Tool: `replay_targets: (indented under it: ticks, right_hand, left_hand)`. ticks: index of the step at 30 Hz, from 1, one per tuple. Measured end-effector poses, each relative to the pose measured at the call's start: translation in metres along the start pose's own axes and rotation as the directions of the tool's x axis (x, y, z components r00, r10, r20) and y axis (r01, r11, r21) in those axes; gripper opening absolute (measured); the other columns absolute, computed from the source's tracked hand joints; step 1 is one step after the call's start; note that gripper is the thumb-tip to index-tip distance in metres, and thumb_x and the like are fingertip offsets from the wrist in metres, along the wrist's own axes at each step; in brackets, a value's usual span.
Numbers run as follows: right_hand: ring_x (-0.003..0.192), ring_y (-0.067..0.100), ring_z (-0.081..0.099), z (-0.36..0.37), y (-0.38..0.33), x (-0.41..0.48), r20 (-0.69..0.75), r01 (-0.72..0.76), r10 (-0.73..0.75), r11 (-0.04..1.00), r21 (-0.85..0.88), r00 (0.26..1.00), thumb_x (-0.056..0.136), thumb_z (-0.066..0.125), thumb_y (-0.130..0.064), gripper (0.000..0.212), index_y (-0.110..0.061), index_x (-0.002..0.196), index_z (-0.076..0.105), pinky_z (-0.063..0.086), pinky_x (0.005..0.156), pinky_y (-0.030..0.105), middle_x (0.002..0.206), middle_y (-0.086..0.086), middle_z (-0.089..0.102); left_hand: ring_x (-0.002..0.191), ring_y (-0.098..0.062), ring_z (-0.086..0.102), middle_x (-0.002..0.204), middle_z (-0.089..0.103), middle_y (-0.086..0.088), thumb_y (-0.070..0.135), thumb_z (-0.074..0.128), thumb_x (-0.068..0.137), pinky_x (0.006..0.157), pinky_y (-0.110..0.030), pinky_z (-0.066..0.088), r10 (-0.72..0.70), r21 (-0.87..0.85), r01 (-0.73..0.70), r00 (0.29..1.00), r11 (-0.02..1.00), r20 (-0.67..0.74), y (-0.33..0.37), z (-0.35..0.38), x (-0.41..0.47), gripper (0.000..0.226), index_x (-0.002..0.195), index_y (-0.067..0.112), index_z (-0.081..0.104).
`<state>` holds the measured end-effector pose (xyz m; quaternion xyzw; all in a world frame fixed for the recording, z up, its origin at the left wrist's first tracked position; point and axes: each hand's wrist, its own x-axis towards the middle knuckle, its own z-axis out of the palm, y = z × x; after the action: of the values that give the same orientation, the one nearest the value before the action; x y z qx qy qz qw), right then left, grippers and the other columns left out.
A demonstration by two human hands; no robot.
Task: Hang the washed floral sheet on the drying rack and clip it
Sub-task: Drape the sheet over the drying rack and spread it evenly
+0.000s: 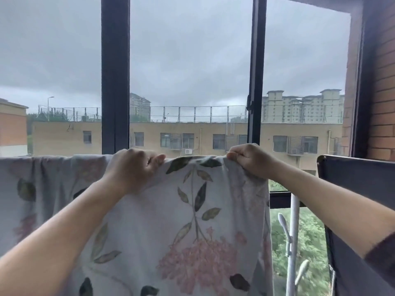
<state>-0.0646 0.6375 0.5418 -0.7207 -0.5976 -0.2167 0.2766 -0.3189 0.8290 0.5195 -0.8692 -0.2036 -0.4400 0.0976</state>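
Both the left hand point(136, 165) and the right hand point(249, 160) pinch the top fold of the floral sheet point(192, 221), which hangs draped before the window frame point(115, 82). The rail itself is hidden under the cloth. Pulling the fold taut and level between the hands should flatten wrinkles before clipping.

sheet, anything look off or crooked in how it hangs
Mostly fine. The sheet hangs level, but its top right corner is bunched under the right hand; the left hand grips the top edge. No clips show.

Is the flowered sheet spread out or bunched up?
Mostly spread: the sheet hangs flat, left hand and right hand gripping its top edge.
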Motion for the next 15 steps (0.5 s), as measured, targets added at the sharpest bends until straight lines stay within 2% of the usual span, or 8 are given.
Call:
replay_targets:
  ticks: [2,6,8,10,12,13,15]
  right_hand:
    - [0.075,0.017,0.064,0.005,-0.002,0.001,-0.077,-0.001,0.002,1.0,0.012,0.997,0.092,0.053,-0.033,0.025,-0.018,0.079,0.068,0.053,0.073,0.045,0.075,-0.004,0.069]
    - [0.074,0.024,0.063,0.007,-0.008,-0.001,-0.3,-0.048,0.048,0.999,0.007,0.953,0.093,0.054,-0.027,0.023,-0.014,0.08,0.068,0.05,0.068,0.037,0.078,0.003,0.07]
    - [0.077,0.024,0.061,-0.011,-0.006,-0.001,-0.443,-0.151,0.172,0.985,0.084,0.88,0.096,0.052,-0.02,0.024,-0.005,0.087,0.069,0.038,0.063,0.029,0.083,0.012,0.069]
    - [0.084,0.024,0.06,-0.039,0.003,0.001,-0.552,-0.283,0.362,0.932,0.226,0.751,0.097,0.051,-0.021,0.03,0.003,0.1,0.068,0.034,0.066,0.025,0.095,0.019,0.069]
    - [0.093,0.026,0.061,-0.06,0.019,0.005,-0.556,-0.382,0.538,0.842,0.381,0.633,0.097,0.05,-0.025,0.035,0.004,0.106,0.066,0.037,0.073,0.023,0.105,0.02,0.067]
    - [0.094,0.025,0.06,-0.066,0.027,0.005,-0.518,-0.429,0.608,0.793,0.433,0.601,0.097,0.051,-0.027,0.035,0.004,0.107,0.066,0.038,0.075,0.024,0.106,0.018,0.067]
    - [0.091,0.022,0.059,-0.067,0.04,-0.003,-0.399,-0.506,0.693,0.716,0.481,0.601,0.096,0.053,-0.027,0.034,0.003,0.107,0.066,0.041,0.078,0.027,0.103,0.014,0.066]
  left_hand:
    - [0.069,-0.031,0.061,0.067,0.066,-0.004,0.046,0.035,0.096,0.059,-0.031,0.03,-0.002,0.001,0.002,0.999,1.0,-0.054,0.001,0.001,-0.006,0.043,0.068,0.024,0.058]
    - [0.077,-0.032,0.062,0.08,0.071,-0.009,0.041,0.031,0.099,0.067,-0.032,0.028,-0.009,0.025,0.011,0.996,1.0,-0.094,0.015,0.0,-0.009,0.046,0.086,0.019,0.068]
    - [0.081,-0.033,0.062,0.085,0.072,-0.011,0.041,0.032,0.099,0.072,-0.034,0.032,-0.023,0.02,0.025,0.994,0.999,-0.106,0.017,0.0,-0.007,0.043,0.087,0.019,0.067]
    - [0.081,-0.035,0.061,0.083,0.07,-0.011,0.037,0.04,0.096,0.069,-0.035,0.032,-0.047,-0.054,0.042,0.994,0.998,-0.1,0.021,0.001,-0.005,0.032,0.078,0.018,0.057]
    - [0.079,-0.033,0.059,0.08,0.067,-0.009,0.034,0.046,0.093,0.069,-0.035,0.032,-0.05,-0.13,0.038,0.994,0.991,-0.096,0.032,0.003,-0.002,0.026,0.072,0.019,0.046]
    - [0.079,-0.033,0.059,0.08,0.066,-0.009,0.032,0.047,0.092,0.071,-0.035,0.032,-0.043,-0.14,0.028,0.994,0.99,-0.102,0.037,0.004,0.0,0.024,0.072,0.019,0.047]
    - [0.081,-0.035,0.061,0.082,0.068,-0.012,0.026,0.05,0.091,0.071,-0.034,0.03,-0.032,-0.126,0.013,0.989,0.992,-0.145,0.046,0.008,0.004,0.017,0.078,0.019,0.059]
